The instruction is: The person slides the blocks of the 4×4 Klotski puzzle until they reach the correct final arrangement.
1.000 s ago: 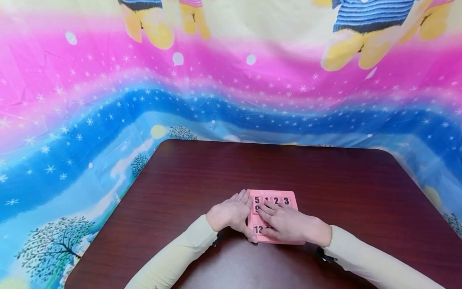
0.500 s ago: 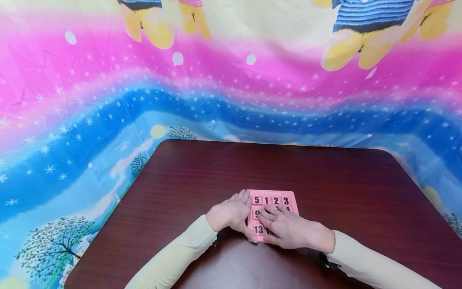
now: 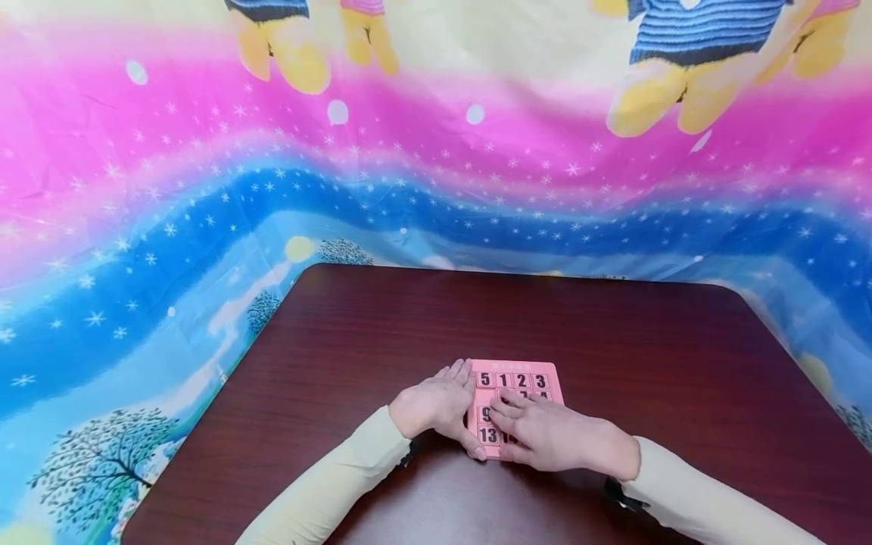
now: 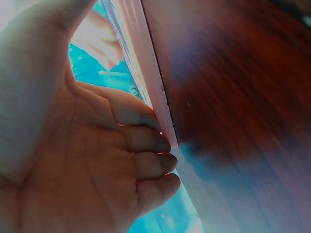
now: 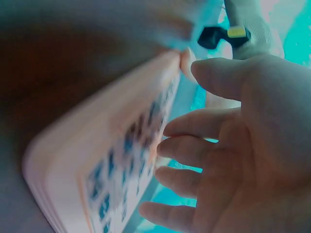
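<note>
A pink sliding number puzzle [image 3: 484,397] lies flat on the table, its tiles marked with dark numbers. My left hand [image 3: 439,401] rests along its left edge, fingers fairly straight and the thumb at the near left corner. My right hand [image 3: 548,433] lies over the right part of the board, its fingers extended onto the tiles. Its fingertips are beside the 9 tile [image 3: 486,414]; a bare slot shows above that tile. Tiles 5, 1, 2 and 3 fill the far row, and the 13 tile [image 3: 487,435] sits near the bottom left. Several other tiles are hidden under the right hand.
The dark brown wooden table [image 3: 409,325] has rounded far corners. Behind it hangs a colourful cloth [image 3: 436,166] with snowflakes, trees and cartoon figures. A black strap shows under each light sleeve [image 3: 695,488].
The 9 tile has slid toward me in the left column, leaving a slot under the 5. My right hand has drawn back slightly toward me; the left hand stays in place.
</note>
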Demonstrator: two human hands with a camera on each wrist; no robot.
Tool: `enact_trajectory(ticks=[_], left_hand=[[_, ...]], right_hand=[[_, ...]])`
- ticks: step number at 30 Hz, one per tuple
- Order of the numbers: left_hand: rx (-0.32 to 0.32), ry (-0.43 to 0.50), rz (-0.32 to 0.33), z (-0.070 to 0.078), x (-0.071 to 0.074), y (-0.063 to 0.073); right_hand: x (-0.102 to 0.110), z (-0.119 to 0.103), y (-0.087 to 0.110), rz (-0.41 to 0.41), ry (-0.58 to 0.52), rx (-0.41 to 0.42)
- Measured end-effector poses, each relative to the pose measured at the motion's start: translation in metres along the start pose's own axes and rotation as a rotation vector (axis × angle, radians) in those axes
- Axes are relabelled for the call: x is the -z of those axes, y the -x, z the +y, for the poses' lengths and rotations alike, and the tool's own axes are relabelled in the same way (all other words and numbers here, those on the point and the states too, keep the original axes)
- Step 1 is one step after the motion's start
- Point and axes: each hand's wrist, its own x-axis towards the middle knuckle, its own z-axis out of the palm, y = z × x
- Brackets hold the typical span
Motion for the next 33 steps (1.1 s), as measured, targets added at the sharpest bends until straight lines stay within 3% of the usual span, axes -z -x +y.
enact_trajectory(ticks=[8,21,28,33], left_hand=[[0.012,-0.002,-0.012,0.001,-0.001,-0.001],[0.013,-0.001,-0.02,0.001,0.0,-0.001],[0.011,-0.015,-0.021,0.002,0.0,-0.001],[0.009,-0.026,-0.023,0.002,0.0,-0.001]], right_hand=[[0.007,0.02,-0.019,-0.04,-0.069,-0.115],[-0.001,0.027,-0.036,-0.044,-0.044,-0.138],[-0.002,0.023,-0.034,-0.057,-0.034,-0.15],[-0.002,0.017,-0.027,-0.018,-0.013,-0.104]])
